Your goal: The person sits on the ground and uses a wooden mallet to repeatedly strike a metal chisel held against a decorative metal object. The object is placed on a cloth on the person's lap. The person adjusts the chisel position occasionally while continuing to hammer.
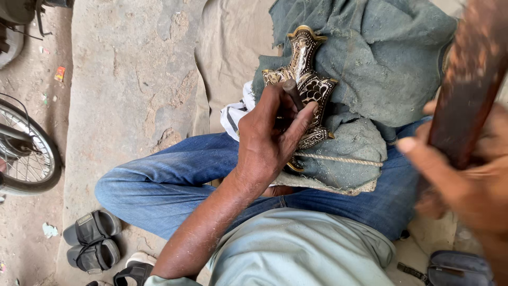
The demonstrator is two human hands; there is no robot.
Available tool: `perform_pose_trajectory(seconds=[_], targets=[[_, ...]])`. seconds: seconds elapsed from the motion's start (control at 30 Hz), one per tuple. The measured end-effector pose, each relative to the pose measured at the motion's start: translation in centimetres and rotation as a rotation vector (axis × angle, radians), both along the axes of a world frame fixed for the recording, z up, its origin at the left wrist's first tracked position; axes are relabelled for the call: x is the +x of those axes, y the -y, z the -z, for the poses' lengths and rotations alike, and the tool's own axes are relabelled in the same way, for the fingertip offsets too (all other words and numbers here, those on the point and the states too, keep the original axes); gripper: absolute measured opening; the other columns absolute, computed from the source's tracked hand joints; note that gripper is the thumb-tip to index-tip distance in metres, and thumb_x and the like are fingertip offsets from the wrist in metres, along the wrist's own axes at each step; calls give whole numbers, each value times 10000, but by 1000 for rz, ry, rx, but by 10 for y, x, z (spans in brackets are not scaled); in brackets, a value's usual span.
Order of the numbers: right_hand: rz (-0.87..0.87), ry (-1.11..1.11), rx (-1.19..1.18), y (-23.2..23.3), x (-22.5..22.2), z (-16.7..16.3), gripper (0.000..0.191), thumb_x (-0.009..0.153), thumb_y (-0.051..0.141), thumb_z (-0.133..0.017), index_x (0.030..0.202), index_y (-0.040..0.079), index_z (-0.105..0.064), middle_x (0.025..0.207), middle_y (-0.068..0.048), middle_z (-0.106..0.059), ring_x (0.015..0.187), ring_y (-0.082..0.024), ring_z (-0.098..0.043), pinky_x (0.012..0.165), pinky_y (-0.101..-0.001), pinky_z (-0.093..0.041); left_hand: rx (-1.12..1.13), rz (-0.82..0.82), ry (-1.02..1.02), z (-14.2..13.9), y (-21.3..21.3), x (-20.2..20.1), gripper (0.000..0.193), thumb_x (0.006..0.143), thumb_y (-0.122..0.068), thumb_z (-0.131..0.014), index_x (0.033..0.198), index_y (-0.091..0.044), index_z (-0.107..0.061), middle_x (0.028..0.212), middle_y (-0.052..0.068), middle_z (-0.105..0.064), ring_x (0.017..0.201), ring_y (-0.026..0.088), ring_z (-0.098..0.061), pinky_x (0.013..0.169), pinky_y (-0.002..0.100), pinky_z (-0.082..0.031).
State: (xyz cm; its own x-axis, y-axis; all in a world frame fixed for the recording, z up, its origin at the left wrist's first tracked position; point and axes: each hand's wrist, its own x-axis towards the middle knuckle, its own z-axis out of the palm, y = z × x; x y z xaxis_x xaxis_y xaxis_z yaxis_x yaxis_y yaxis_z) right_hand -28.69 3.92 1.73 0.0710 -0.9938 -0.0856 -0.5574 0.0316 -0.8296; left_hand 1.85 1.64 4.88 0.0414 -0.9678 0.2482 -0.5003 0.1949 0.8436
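Close together, both hands [272,135] over ornate metalwork [307,79].

Black-and-gold patterned ornament [306,79], grey-green cloth [391,58], blue jeans [174,180], reddish-brown stick [468,79], grey sandals [91,241]

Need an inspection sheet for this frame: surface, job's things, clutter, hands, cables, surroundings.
Surface: grey-green worn cloth spread over the lap in blue jeans, on beige sheeting.
Job's things: ornate black-and-gold carved metal piece lying on the cloth; thin dark punch tool set against it; brown wooden mallet, blurred.
Clutter: white patterned rag; tan rope across the cloth.
Hands: left hand grips the punch; right hand grips the mallet, raised.
Cables: nothing seen.
Surroundings: cracked stone slab, grey sandals, bicycle wheel, dark pouch.
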Motion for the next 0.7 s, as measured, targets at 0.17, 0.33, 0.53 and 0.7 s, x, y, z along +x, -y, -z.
perform_pose_trajectory(seconds=[0.17, 0.33, 0.53, 0.7], targets=[[-225, -485, -87, 56, -21, -4, 182, 990, 83, -726, 1056, -42, -612, 886, -191, -653, 696, -266, -677, 656, -351, -579, -97, -68, 31, 3, -7, -9, 355, 980, -140, -796, 1237, -13, -588, 912, 73, -676, 779, 130, -681, 698, 274, -575], [-341, -500, -490, 58, -7, -57, 255, 973, -117, -651, 1227, -107, -621, 1008, -230, -666, 812, -278, -687, 704, -343, -543, -193, -41, 133, 4, -10, -14, 363, 994, -95, -814, 1295, -40, -620, 947, 86, -668, 797, 156, -691, 732, 268, -585], [-397, -979, -292, 61, 52, -122, 388, 830, -39, -691, 1209, 35, -651, 903, -103, -672, 766, -183, -686, 701, -289, -550, -156, -45, 120, 5, -6, -11, 345, 969, -101, -836, 1237, -57, -623, 927, 72, -660, 798, 169, -679, 697, 281, -572], [-409, -926, -235, 68, 44, -99, 367, 846, -28, -686, 1204, 36, -641, 898, -104, -671, 763, -187, -690, 698, -293, -556, -161, 14, 115, 2, -5, -5, 348, 969, -96, -831, 1232, -59, -606, 883, 75, -627, 771, 177, -643, 697, 293, -558]])
